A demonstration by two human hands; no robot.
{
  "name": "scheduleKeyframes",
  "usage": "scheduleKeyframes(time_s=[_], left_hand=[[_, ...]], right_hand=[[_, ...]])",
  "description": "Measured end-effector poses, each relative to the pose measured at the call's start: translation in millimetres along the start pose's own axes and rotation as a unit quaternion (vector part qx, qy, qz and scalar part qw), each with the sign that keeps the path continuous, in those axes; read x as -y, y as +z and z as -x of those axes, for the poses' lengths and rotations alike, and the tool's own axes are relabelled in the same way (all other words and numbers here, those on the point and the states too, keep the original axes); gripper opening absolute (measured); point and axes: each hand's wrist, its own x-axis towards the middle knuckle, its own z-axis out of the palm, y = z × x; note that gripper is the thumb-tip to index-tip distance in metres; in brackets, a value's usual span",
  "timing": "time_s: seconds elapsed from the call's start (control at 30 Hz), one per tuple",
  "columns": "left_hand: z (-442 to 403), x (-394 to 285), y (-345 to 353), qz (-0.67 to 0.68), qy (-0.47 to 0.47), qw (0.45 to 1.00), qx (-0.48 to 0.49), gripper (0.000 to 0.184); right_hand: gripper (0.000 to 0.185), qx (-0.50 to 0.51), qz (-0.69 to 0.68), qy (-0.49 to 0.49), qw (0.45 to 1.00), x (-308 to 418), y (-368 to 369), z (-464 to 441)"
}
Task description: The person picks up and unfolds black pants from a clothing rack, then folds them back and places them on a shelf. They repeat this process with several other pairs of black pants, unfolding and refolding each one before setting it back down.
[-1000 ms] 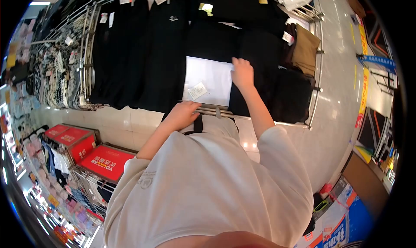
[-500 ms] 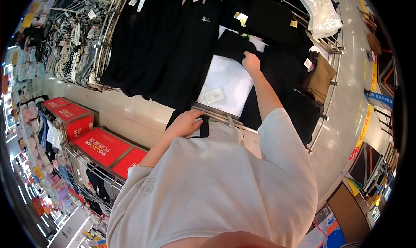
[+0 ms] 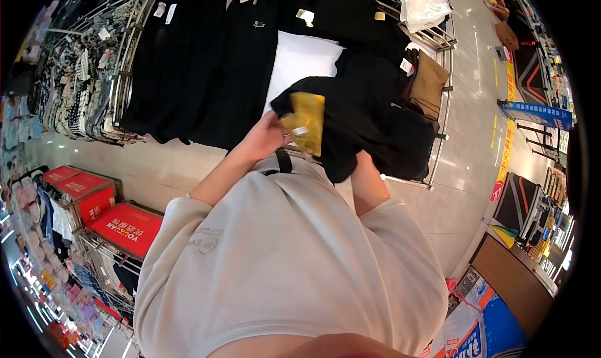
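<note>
A black garment [image 3: 332, 114], bunched and partly folded, is held close to my body over the front of the display table. A large yellow tag [image 3: 308, 123] with a small white label hangs from it. At the garment's left edge, beside the tag, my left hand [image 3: 268, 134] has its fingers closed on the cloth. My right hand [image 3: 365, 168] grips the lower right part, its fingers mostly hidden by the fabric. Behind the garment, a white sheet-like surface [image 3: 303, 61] shows between other black clothes.
Black trousers [image 3: 247, 64] with price tags lie to the left. A folded brown garment [image 3: 429, 86] and a clear plastic bag [image 3: 421, 4] are at the right. Red boxes [image 3: 125, 228] stand lower left, and patterned clothes [image 3: 81, 89] hang at the far left.
My right hand has come back toward my body with the black garment, uncovering more of the far white surface. My left hand has risen from my waist to the garment. The yellow tag now shows.
</note>
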Motion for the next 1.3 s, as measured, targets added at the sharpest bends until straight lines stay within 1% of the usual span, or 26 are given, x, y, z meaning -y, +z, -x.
scheduleKeyframes(time_s=[0.03, 0.07, 0.1, 0.17, 0.23, 0.27, 0.3, 0.33, 0.37, 0.4, 0.43, 0.47, 0.53, 0.57, 0.6, 0.63, 0.73, 0.8, 0.87, 0.93, 0.97, 1.0, 1.1, 1.13, 1.27, 1.3], left_hand=[[5, -1, 30, -0.036, 0.017, 0.999, -0.037, 0.049], [13, -11, 56, 0.027, -0.056, 0.992, -0.109, 0.049], [9, -4, 36, -0.019, -0.023, 0.998, -0.058, 0.052], [10, -3, 48, -0.1, 0.002, 0.995, 0.008, 0.053], [18, 1, 49, -0.112, -0.009, 0.994, -0.011, 0.057], [23, 3, 49, -0.125, -0.015, 0.992, -0.026, 0.061], [25, 8, 45, -0.127, -0.015, 0.991, -0.03, 0.061], [28, 15, 38, -0.114, -0.003, 0.993, -0.016, 0.066], [33, 21, 33, -0.1, 0.009, 0.995, -0.003, 0.072], [41, 25, 32, -0.099, 0.014, 0.995, -0.011, 0.072], [50, 31, 31, -0.043, 0.035, 0.998, -0.014, 0.078], [59, 35, 31, 0.013, 0.057, 0.998, -0.018, 0.085], [72, 39, 34, -0.016, 0.091, 0.995, -0.025, 0.089], [79, 40, 35, -0.046, 0.123, 0.991, -0.019, 0.094], [87, 41, 35, -0.075, 0.125, 0.989, -0.035, 0.098], [93, 43, 38, -0.075, 0.127, 0.988, -0.037, 0.098], [108, 45, 55, -0.173, 0.174, 0.965, -0.09, 0.095], [124, 41, 68, -0.136, 0.164, 0.949, -0.231, 0.085], [144, 36, 70, -0.159, 0.188, 0.937, -0.249, 0.08], [170, 37, 64, -0.178, 0.211, 0.923, -0.267, 0.074], [186, 38, 58, -0.196, 0.235, 0.908, -0.286, 0.068], [204, 39, 51, -0.211, 0.258, 0.891, -0.307, 0.063], [273, 34, 38, -0.202, 0.3, 0.882, -0.301, 0.054], [297, 34, 35, -0.189, 0.318, 0.889, -0.269, 0.048], [384, 42, 20, -0.149, 0.384, 0.868, -0.279, 0.048], [400, 45, 19, -0.14, 0.387, 0.867, -0.282, 0.048]], right_hand=[[0.03, -0.014, 0.082, -0.028, 0.996, 4, 28, 18], [0.03, -0.011, 0.16, -0.058, 0.985, 6, 51, 32], [0.031, -0.003, 0.231, -0.089, 0.969, 12, 71, 42], [0.032, 0.004, 0.36, -0.166, 0.918, 24, 101, 55], [0.034, 0.001, 0.427, -0.238, 0.872, 37, 127, 63], [0.034, 0.0, 0.424, -0.235, 0.874, 65, 147, 65], [0.036, 0.104, 0.571, -0.224, 0.783, 101, 170, 64], [0.038, 0.207, 0.693, -0.204, 0.66, 117, 181, 63], [0.038, 0.213, 0.689, -0.205, 0.662, 106, 174, 64], [0.038, 0.171, 0.641, -0.264, 0.7, 85, 164, 65], [0.038, 0.128, 0.586, -0.317, 0.734, 64, 154, 67], [0.038, 0.135, 0.58, -0.314, 0.739, 51, 149, 67], [0.037, 0.155, 0.448, -0.077, 0.877, 25, 145, 67], [0.037, 0.159, 0.415, -0.083, 0.892, 15, 145, 69], [0.037, 0.168, 0.39, -0.102, 0.9, 4, 147, 70], [0.037, 0.176, 0.371, -0.121, 0.904, -5, 150, 75], [0.036, 0.204, 0.341, -0.151, 0.905, -23, 166, 90], [0.035, 0.224, 0.323, -0.163, 0.905, -39, 179, 101], [0.035, 0.238, 0.314, -0.173, 0.903, -63, 195, 111], [0.034, 0.237, 0.276, -0.111, 0.925, -92, 211, 127], [0.036, 0.278, 0.488, -0.237, 0.793, -62, 241, 137], [0.037, 0.306, 0.476, -0.251, 0.786, -64, 258, 143], [0.038, 0.362, 0.466, -0.259, 0.764, -95, 292, 162], [0.038, 0.364, 0.472, -0.258, 0.76, -113, 296, 170], [0.036, 0.26, 0.561, -0.3, 0.727, -195, 272, 204], [0.036, 0.242, 0.603, -0.255, 0.716, -199, 269, 214]])
